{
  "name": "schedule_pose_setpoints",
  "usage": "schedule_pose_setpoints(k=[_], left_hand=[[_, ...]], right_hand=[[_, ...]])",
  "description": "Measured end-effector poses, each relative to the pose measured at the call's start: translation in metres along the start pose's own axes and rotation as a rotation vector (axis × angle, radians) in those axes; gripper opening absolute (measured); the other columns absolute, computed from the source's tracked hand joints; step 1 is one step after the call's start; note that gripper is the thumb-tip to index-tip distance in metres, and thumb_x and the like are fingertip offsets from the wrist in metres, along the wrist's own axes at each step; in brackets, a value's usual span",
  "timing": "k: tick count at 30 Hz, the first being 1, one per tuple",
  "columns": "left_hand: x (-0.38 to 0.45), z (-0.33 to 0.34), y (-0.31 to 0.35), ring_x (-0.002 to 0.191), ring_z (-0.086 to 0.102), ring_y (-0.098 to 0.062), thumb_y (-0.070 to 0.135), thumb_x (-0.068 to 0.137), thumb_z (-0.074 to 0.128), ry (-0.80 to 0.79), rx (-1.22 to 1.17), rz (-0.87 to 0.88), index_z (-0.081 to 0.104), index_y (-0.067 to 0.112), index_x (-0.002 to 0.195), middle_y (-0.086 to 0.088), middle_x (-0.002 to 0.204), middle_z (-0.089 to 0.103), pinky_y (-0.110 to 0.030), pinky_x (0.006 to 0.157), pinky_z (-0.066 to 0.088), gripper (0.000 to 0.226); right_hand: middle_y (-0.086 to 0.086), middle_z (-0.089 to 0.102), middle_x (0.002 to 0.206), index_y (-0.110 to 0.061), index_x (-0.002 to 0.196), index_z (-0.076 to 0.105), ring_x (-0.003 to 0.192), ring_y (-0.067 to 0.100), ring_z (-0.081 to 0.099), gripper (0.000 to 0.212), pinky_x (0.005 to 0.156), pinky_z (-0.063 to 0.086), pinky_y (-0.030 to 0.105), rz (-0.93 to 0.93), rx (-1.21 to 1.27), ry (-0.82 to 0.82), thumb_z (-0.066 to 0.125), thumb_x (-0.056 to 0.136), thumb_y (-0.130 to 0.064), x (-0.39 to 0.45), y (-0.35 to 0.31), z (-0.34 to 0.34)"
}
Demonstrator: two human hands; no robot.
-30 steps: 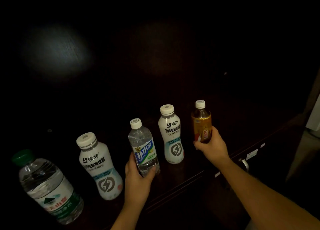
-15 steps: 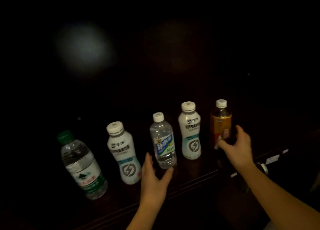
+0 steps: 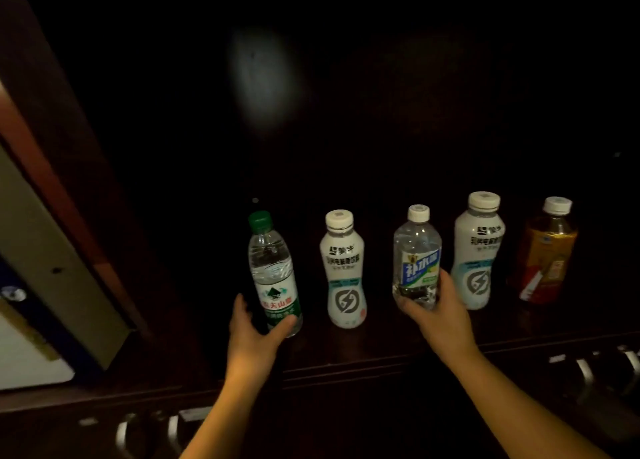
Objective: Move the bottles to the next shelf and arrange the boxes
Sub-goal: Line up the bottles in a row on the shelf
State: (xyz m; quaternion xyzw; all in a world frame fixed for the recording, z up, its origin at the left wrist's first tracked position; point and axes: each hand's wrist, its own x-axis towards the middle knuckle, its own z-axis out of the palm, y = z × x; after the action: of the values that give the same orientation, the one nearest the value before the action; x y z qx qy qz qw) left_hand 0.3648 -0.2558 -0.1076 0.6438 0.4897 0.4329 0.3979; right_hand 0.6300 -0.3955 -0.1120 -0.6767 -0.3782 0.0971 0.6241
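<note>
Five bottles stand in a row on a dark wooden shelf [image 3: 381, 349]. At the left is a green-capped water bottle [image 3: 272, 268]; my left hand [image 3: 251, 337] wraps its base, thumb on the front. A white drink bottle [image 3: 343, 271] stands beside it. My right hand [image 3: 445, 316] grips the bottom of a clear bottle with a blue label [image 3: 415, 251]. To its right are a second white drink bottle [image 3: 479, 247] and an amber tea bottle [image 3: 545, 254], both untouched. No boxes are in view.
The cabinet interior is very dark, with a pale light spot on its back wall [image 3: 266, 78]. A lighter panel [image 3: 52, 251] slants along the left side. Metal drawer handles [image 3: 121, 434] show below the shelf edge, more at the right [image 3: 585, 372].
My left hand let go of the blue-label bottle and moved left to the green-capped bottle. My right hand left the amber bottle and took the blue-label bottle.
</note>
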Motion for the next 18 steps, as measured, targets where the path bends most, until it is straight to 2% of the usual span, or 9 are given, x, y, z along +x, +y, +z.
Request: schedule_pose_setpoints(k=[2,3,5,6,8,13,18], left_hand=[[0.008,0.007,-0.005,0.125,0.047,-0.018,0.037,0.066,0.082,-0.092,-0.036,0.013,0.029,0.027,0.143,0.003,0.140,0.047,-0.038,0.096,0.045,0.095],[0.011,0.010,-0.006,0.116,0.054,-0.014,0.036,0.067,0.082,-0.093,-0.049,0.017,0.039,0.031,0.135,0.010,0.128,0.055,-0.029,0.087,0.048,0.081],[0.012,0.016,-0.008,0.100,0.060,-0.002,0.038,0.069,0.080,-0.078,-0.056,0.025,0.046,0.039,0.117,0.022,0.104,0.061,-0.014,0.070,0.045,0.059],[0.012,0.018,-0.009,0.094,0.060,0.002,0.040,0.070,0.079,-0.076,-0.054,0.034,0.048,0.039,0.117,0.024,0.099,0.061,-0.012,0.067,0.044,0.056],[0.008,0.022,-0.009,0.088,0.058,0.009,0.043,0.071,0.076,-0.079,-0.047,0.044,0.048,0.035,0.122,0.025,0.097,0.061,-0.013,0.067,0.043,0.058],[-0.002,0.037,0.001,0.081,0.055,0.019,0.044,0.073,0.075,-0.083,-0.025,0.054,0.048,0.038,0.124,0.031,0.094,0.058,-0.010,0.064,0.040,0.058],[-0.005,0.051,0.007,0.082,0.052,0.016,0.043,0.072,0.076,-0.085,-0.002,0.067,0.047,0.036,0.127,0.032,0.094,0.055,-0.009,0.063,0.039,0.062]], right_hand=[[-0.015,0.070,0.103,-0.041,0.116,0.053,0.089,-0.005,0.065,0.057,0.066,0.049,0.010,0.014,0.037,-0.025,0.084,0.073,-0.017,0.010,0.004,0.003],[-0.011,0.070,0.105,-0.033,0.120,0.054,0.089,-0.004,0.066,0.058,0.067,0.050,0.011,0.021,0.039,-0.043,0.084,0.073,-0.017,0.014,0.005,0.004],[-0.009,0.071,0.107,-0.025,0.124,0.055,0.092,-0.002,0.066,0.060,0.076,0.052,0.016,0.040,0.017,-0.059,0.085,0.072,-0.021,0.019,0.006,0.005],[-0.009,0.071,0.107,-0.023,0.125,0.055,0.095,0.001,0.066,0.062,0.082,0.053,0.023,0.046,0.011,-0.057,0.085,0.071,-0.023,0.019,0.006,0.007],[-0.011,0.071,0.107,-0.024,0.126,0.056,0.097,0.005,0.066,0.062,0.085,0.052,0.028,0.053,0.007,-0.053,0.086,0.071,-0.025,0.015,0.005,0.012],[-0.021,0.070,0.101,-0.035,0.122,0.058,0.089,-0.014,0.062,0.059,0.069,0.045,0.003,0.031,-0.007,-0.078,0.086,0.071,-0.028,0.000,-0.002,0.030],[-0.024,0.067,0.103,-0.041,0.125,0.053,0.093,-0.017,0.059,0.067,0.070,0.044,0.003,0.015,-0.042,-0.114,0.086,0.067,-0.034,-0.003,-0.007,0.035]])
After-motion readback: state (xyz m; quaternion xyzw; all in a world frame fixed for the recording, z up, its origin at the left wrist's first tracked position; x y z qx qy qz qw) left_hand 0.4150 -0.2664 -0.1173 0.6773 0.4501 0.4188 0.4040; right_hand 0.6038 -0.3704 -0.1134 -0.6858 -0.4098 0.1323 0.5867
